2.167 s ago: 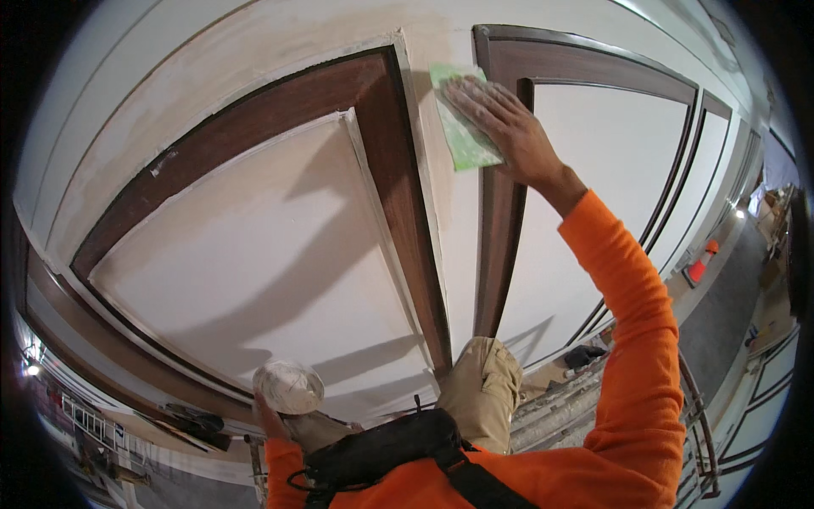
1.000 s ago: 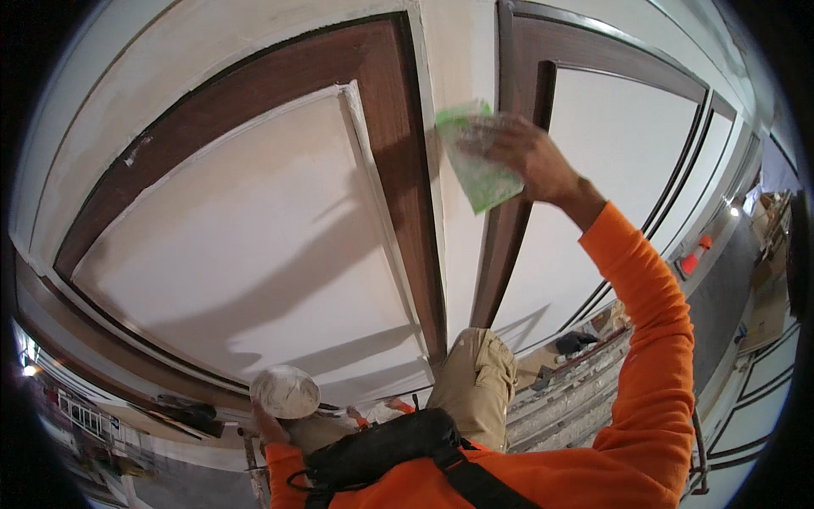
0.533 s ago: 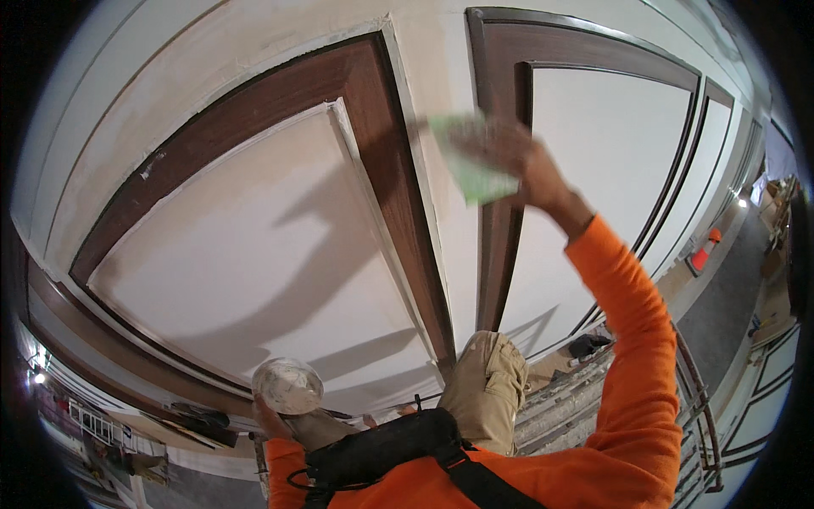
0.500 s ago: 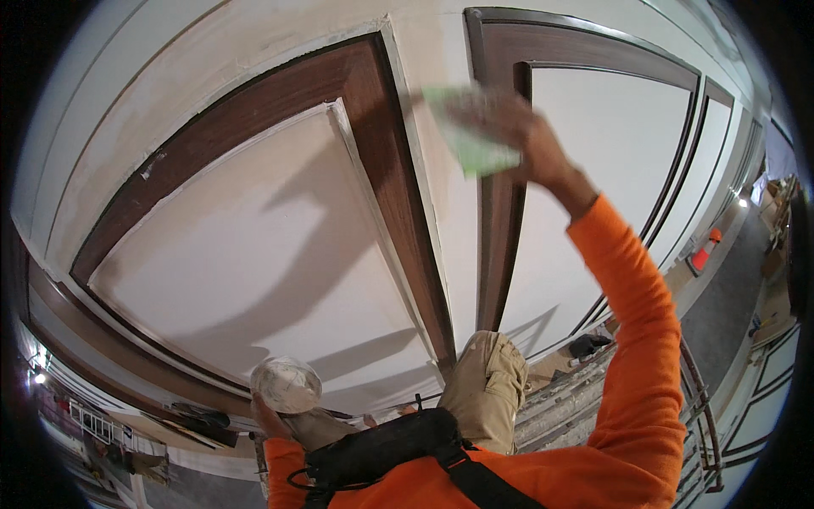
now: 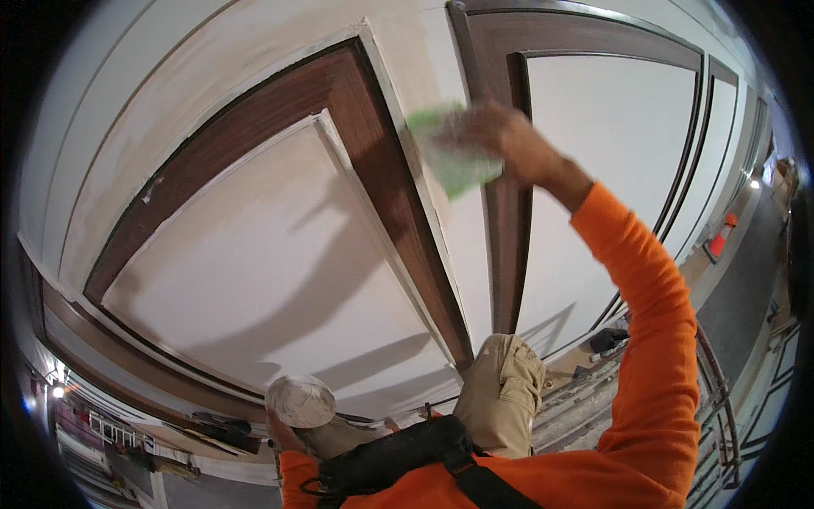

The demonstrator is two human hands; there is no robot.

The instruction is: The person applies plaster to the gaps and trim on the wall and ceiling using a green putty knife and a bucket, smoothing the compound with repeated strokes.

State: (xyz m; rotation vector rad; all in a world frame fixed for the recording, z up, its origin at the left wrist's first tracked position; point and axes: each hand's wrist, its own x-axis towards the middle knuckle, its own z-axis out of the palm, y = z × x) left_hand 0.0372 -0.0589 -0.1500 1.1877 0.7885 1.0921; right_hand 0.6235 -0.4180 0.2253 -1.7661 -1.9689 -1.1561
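Observation:
My right hand (image 5: 500, 140), blurred, grips a green sheet or pad (image 5: 441, 174) against or just over the pale plastered strip (image 5: 465, 246) between two framed panels. The left panel (image 5: 250, 237) has a dark brown frame (image 5: 398, 204) with white-smeared inner edging; the right panel (image 5: 602, 170) is white with dark moulding. Whether the pad touches the surface is too blurred to tell. At the lower left my left hand (image 5: 282, 428), partly hidden, holds a round white-smeared container (image 5: 301, 403) beside my khaki-clad leg (image 5: 500, 390).
Under me are dusty scaffold boards (image 5: 572, 411) with a curved metal rail (image 5: 721, 399) at the right. A dark floor (image 5: 746, 263) runs along the far right, beside an orange-red object (image 5: 721, 237). At the lower left are a ladder (image 5: 110, 428) and indistinct materials.
Over two seconds my right hand has moved with the pad down and up along the strip, now a little lower than at first. The view has turned slightly; my left hand still holds the container.

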